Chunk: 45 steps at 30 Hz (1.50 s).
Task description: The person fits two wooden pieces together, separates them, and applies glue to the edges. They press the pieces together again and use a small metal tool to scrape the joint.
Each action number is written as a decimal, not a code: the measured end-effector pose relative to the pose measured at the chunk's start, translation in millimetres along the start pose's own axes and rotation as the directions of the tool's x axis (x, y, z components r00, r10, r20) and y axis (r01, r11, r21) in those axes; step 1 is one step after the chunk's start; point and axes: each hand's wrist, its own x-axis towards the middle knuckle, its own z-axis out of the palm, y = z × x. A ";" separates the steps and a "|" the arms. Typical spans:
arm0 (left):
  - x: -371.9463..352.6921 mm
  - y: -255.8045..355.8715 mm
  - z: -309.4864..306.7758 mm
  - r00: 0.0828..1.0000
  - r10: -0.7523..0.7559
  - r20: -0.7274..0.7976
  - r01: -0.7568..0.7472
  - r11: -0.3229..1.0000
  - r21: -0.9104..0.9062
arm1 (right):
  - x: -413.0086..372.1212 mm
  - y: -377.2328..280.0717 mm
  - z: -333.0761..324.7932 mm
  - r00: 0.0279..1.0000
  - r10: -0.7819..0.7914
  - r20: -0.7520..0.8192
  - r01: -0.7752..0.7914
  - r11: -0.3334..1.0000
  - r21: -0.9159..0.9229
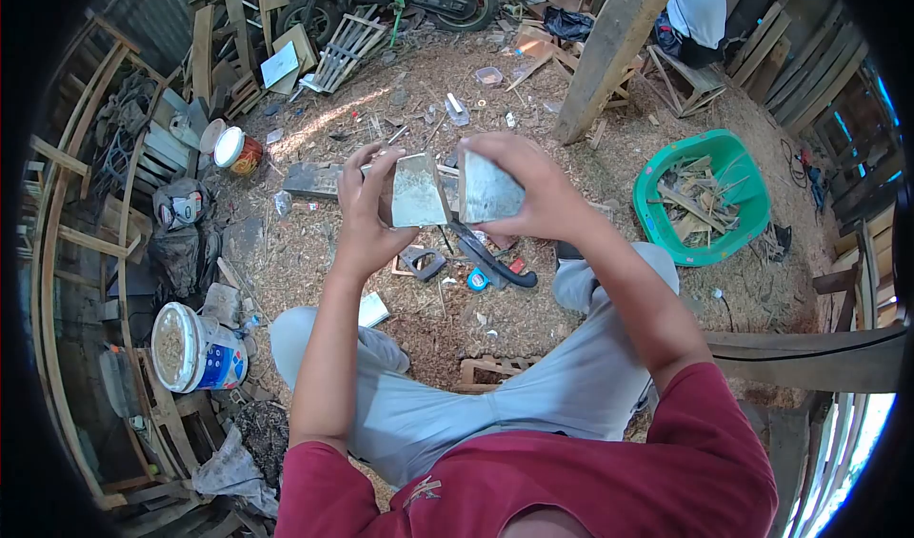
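My left hand (362,203) is closed on the edges of a square block (418,191) with a pale, speckled face and wood-coloured sides. Gripped in my right hand (541,195) is a second square block (491,189), its face smoother and blue-grey. Both are held up in front of me, side by side, their inner edges close together. On the ground below them lie a tool with a curved black handle (497,264), a grey D-shaped handle (425,263) and a round blue tape measure (478,279).
At the right stands a green tub (657,238) of wood scraps. A wooden post (609,57) rises ahead. White buckets (190,348) line the left side. A motorbike (457,3) and scrap planks lie at the back; another person (700,9) sits at the upper right.
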 end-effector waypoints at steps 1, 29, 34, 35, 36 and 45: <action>-1.2 -1.6 -0.2 1.000 0.003 0.006 -0.002 0.999 -0.039 | 0.8 -0.5 -1.4 0.993 -0.110 0.042 0.115 0.985 -0.126; -9.2 1.5 7.1 0.902 -0.393 -0.181 0.167 0.703 -0.691 | -2.4 -9.4 4.1 0.979 -0.073 -0.189 0.055 0.994 -0.097; -9.9 -0.8 9.5 0.915 -0.136 -0.379 -0.030 0.916 -0.401 | -2.2 -1.9 37.8 0.920 0.368 -0.138 -0.203 0.746 0.635; -11.2 -5.8 13.7 0.904 0.034 -0.426 -0.158 0.953 -0.259 | -4.1 2.4 34.1 0.899 0.437 -0.002 -0.305 0.631 0.714; -13.2 -4.1 16.1 0.928 0.009 -0.372 -0.172 0.898 -0.406 | -3.6 1.4 24.0 0.863 0.485 0.140 -0.405 0.499 0.766; -12.4 19.7 15.6 0.872 0.383 -0.305 -0.456 0.861 -0.224 | -2.4 -4.6 5.9 0.923 0.331 0.194 -0.344 0.490 0.801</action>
